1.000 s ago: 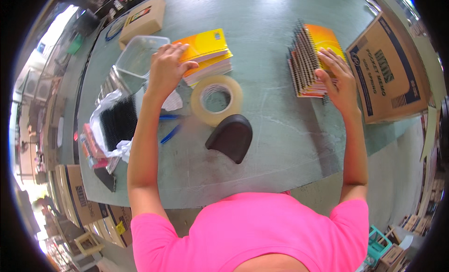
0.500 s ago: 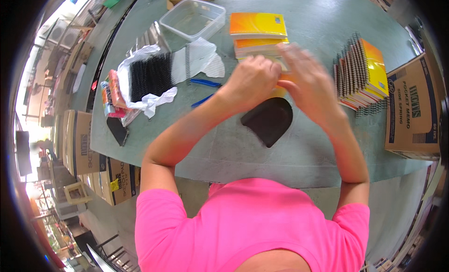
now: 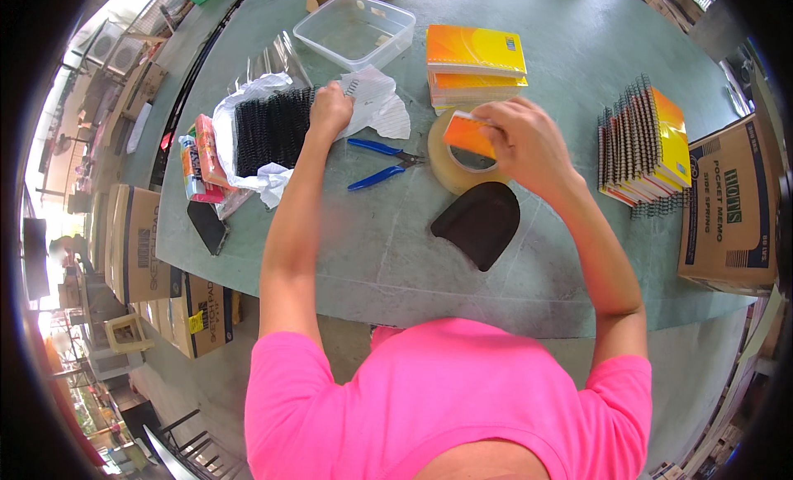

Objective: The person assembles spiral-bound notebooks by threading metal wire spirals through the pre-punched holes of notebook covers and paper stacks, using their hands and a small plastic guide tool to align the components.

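**Small orange notepad held over tape roll; left hand at bag of black coils**

A small orange notepad [image 3: 467,134] is gripped in the right hand [image 3: 522,145], the fingers closed around its right end. It is held just above a roll of clear tape [image 3: 455,164] lying flat on the grey-green worktop [image 3: 372,249]. The left hand [image 3: 329,110] is placed at the right edge of a bundle of black binding coils [image 3: 271,131], which sits in an opened white plastic bag [image 3: 248,100]; the fingers are curled, but whether a coil is pinched cannot be told.

Blue-handled pliers [image 3: 378,162] are seen between the two hands, near the tape. A black rounded pad [image 3: 479,224] lies just below the tape roll. A stack of orange-covered notepads [image 3: 474,63] is noted behind the tape, and a clear plastic tub [image 3: 353,30] to its left. A row of spiral-bound notepads [image 3: 644,145] stands on edge at the right, beside a cardboard box [image 3: 731,207]. A black phone [image 3: 206,225] lies near the worktop's left edge.
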`<action>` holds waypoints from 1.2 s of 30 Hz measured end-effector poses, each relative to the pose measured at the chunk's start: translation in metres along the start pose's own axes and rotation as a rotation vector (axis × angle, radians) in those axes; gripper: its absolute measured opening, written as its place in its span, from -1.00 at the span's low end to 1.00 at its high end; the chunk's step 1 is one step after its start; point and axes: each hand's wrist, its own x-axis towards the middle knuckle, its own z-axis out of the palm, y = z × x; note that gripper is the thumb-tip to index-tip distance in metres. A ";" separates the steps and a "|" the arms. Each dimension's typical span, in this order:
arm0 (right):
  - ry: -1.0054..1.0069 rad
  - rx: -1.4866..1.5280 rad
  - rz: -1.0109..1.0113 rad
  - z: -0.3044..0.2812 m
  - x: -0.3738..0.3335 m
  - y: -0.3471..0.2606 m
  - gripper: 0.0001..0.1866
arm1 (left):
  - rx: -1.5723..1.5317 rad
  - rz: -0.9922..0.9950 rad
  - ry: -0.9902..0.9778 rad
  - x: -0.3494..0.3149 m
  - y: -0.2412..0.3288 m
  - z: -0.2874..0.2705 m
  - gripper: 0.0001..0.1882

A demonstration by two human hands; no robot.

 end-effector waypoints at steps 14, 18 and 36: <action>-0.172 0.040 0.261 0.012 0.021 0.017 -0.81 | -0.312 0.441 -0.668 -0.139 0.109 -0.013 -0.58; -0.206 0.021 0.299 0.004 0.021 0.018 -0.81 | -0.357 0.399 -0.579 -0.130 0.109 -0.043 -0.69; -0.265 0.093 0.280 0.004 0.020 0.009 -0.73 | -0.443 0.465 0.322 -0.102 0.124 -0.040 -0.83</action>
